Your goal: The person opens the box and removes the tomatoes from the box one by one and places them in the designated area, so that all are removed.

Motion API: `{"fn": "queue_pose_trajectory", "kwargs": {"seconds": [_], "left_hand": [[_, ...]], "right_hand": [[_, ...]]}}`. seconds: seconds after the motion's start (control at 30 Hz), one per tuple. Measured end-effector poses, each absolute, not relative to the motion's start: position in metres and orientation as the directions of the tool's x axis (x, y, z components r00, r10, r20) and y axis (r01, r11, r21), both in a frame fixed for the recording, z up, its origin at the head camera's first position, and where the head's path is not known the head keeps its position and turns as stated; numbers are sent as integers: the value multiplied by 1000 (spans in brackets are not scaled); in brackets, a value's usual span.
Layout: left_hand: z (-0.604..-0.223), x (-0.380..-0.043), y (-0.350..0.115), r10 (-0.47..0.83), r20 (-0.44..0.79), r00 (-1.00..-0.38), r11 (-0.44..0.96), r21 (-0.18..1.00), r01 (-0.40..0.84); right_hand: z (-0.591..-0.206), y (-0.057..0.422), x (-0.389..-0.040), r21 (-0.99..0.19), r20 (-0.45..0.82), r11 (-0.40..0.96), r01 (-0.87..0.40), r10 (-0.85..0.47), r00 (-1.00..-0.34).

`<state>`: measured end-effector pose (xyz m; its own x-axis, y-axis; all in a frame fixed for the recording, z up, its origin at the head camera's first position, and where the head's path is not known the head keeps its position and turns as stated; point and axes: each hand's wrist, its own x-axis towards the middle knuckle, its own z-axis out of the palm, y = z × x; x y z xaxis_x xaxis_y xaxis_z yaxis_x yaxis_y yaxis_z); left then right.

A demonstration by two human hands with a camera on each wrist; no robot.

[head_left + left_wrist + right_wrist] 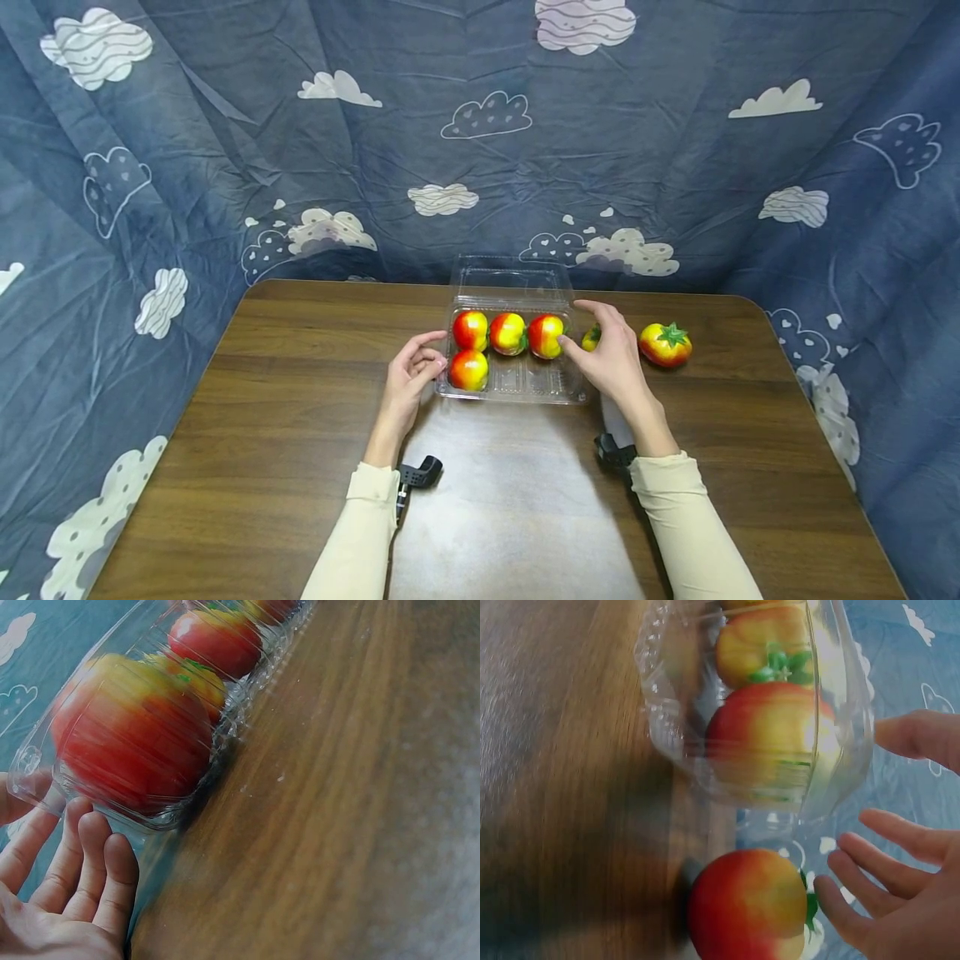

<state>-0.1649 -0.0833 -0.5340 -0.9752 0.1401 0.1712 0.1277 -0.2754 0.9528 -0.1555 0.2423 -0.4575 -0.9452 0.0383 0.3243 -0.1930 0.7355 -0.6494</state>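
1. Fruits (507, 332): round, glossy, red blending into yellow, with green leafy tops; four inside the box (517, 398), two right of it, the nearer partly hidden.
2. Left hand (408, 382): pinches the box's left edge. Right hand (613, 357): fingers spread, holding nothing, at the box's right side; contact is unclear.
3. Box: clear, lid (512, 279) open behind; three fruits behind, one front left.

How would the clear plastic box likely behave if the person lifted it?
The clear plastic box would probably flex when squeezed, since its walls look thin. Its open lid may swing, as it appears joined only along the back edge. The front fruit might roll if the box tilts: it looks rounded, with bare room to its right.
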Motion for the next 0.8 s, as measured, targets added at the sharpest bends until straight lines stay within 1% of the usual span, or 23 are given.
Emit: {"fn": "queue_pose_trajectory", "kwargs": {"seconds": [0.3, 0.53, 0.8], "left_hand": [[-535, -164, -84, 141, 181, -973, -275, 952, 137], [-536, -165, -83, 139, 183, -973, -280, 950, 139], [-536, -165, -83, 140, 183, -973, -279, 950, 138]], "right_hand": [[-459, 233, -157, -640, 329, 737, -217, 7, -944], [-463, 227, -157, -628, 358, 736, -252, -14, -934], [-468, 221, -158, -619, 320, 748, -241, -40, -947]]}}
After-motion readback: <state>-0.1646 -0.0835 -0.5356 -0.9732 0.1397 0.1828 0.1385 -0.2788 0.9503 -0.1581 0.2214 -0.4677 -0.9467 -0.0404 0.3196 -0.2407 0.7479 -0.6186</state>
